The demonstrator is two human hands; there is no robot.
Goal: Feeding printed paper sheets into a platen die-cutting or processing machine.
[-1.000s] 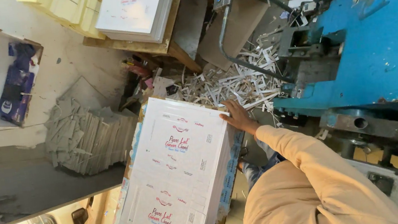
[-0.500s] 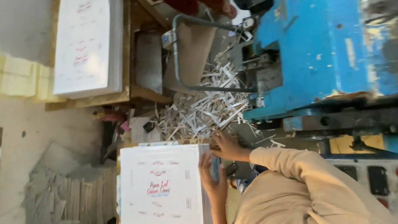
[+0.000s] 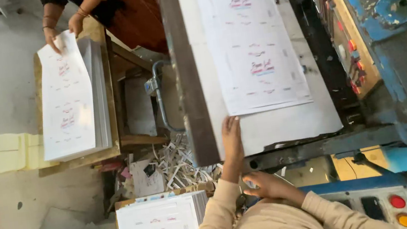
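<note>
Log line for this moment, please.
left hand: flat at printed sheet edge | right hand: low, near body | sheet: on press bed

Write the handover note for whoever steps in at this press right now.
Left hand: flat and open, fingertips on the lower edge of the printed sheet lying on the press plate.
Right hand: low by the machine's edge; grip unclear.
Done: one sheet sits on the plate.
Left: a stack of printed sheets waits beside the person.
Nearby: paper scraps below the plate; a co-worker's hand on another stack.
</note>
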